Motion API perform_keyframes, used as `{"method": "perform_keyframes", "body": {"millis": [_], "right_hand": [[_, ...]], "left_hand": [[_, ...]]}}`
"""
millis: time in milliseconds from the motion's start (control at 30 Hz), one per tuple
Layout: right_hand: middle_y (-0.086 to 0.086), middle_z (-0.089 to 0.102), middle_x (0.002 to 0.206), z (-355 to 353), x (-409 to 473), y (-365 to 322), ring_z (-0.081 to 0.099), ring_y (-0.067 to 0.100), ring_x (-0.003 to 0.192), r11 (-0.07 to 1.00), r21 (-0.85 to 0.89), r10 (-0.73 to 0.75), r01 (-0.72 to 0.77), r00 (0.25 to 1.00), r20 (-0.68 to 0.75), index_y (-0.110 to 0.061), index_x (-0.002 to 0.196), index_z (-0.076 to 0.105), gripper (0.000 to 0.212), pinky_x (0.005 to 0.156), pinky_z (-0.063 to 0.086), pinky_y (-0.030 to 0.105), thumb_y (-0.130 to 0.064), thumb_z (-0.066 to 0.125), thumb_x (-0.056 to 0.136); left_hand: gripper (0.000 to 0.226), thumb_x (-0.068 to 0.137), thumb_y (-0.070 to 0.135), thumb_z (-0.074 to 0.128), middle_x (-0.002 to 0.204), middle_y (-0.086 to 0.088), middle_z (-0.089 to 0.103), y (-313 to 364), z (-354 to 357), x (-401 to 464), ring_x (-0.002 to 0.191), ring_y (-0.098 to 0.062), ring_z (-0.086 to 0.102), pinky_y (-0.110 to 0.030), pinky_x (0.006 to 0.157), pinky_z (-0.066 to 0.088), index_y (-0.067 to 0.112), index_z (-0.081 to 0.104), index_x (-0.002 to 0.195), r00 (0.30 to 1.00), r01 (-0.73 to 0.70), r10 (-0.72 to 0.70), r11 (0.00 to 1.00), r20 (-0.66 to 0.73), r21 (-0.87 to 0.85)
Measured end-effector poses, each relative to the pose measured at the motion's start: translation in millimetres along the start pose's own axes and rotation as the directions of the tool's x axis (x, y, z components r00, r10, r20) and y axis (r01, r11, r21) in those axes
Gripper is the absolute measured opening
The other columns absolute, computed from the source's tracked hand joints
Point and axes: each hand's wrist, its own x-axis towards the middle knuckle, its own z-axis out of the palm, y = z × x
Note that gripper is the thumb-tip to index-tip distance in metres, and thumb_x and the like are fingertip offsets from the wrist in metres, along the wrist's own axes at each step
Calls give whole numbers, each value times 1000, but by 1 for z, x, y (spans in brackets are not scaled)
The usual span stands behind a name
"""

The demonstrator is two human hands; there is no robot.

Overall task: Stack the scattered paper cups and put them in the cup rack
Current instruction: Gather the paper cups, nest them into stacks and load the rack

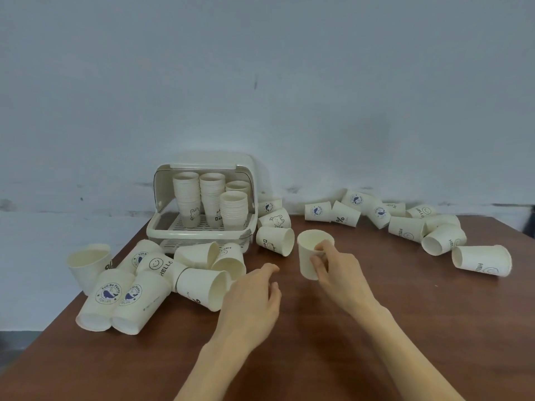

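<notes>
My right hand (335, 264) grips an upright white paper cup (307, 256) by its rim and side, above the middle of the brown table (318, 342). My left hand (252, 293) hovers with relaxed fingers beside a cup lying on its side (202, 287) and holds nothing. The cream cup rack (199, 230) stands at the back left with its lid raised. Several cup stacks (211, 198) stand inside it. Loose cups lie in a left cluster (121, 293), next to the rack (275, 238), and along the back right (405, 224).
The table's left edge runs diagonally past the left cups, and one cup (86, 264) sits at that edge. A grey wall (289, 82) rises right behind the rack and the back cups. A lone cup (480, 260) lies on its side at the far right.
</notes>
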Motion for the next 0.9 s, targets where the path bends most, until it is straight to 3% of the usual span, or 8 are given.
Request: {"method": "perform_keyframes", "body": {"millis": [300, 467, 667, 900], "right_hand": [[7, 70, 86, -16, 11, 52, 61, 34, 79, 997, -30, 64, -69, 990, -129, -18, 108, 50, 14, 72, 48, 44, -24, 43, 98], [7, 69, 85, -15, 7, 68, 60, 33, 77, 996, -15, 83, -88, 979, -186, -15, 109, 52, 15, 70, 46, 42, -22, 44, 98], [8, 68, 80, -19, 10, 82, 60, 33, 74, 994, -80, 48, -69, 971, -236, -14, 109, 51, 18, 66, 46, 42, -24, 41, 99], [11, 66, 77, -31, 9, 110, 58, 38, 75, 949, -55, 261, -309, 875, -407, -11, 100, 47, 16, 61, 36, 39, -22, 37, 99]], "left_hand": [[32, 95, 30, 43, 100, 7, 64, 15, 35, 33, 97, -20, 59, -42, 85, 49, 34, 51, 125, 998, -24, 21, 998, 61, 61], [34, 95, 30, 42, 109, 6, 64, 24, 57, 56, 102, -22, 57, -40, 86, 47, 34, 50, 128, 995, -8, -5, 991, 99, 132], [34, 96, 28, 41, 105, 7, 63, 46, 86, 78, 102, -24, 57, -39, 82, 47, 32, 49, 129, 988, -83, 62, 986, 141, 146], [36, 96, 29, 41, 111, 3, 63, 87, 126, 102, 105, -28, 57, -39, 84, 47, 32, 47, 131, 962, -190, 161, 974, 220, 120]]}}
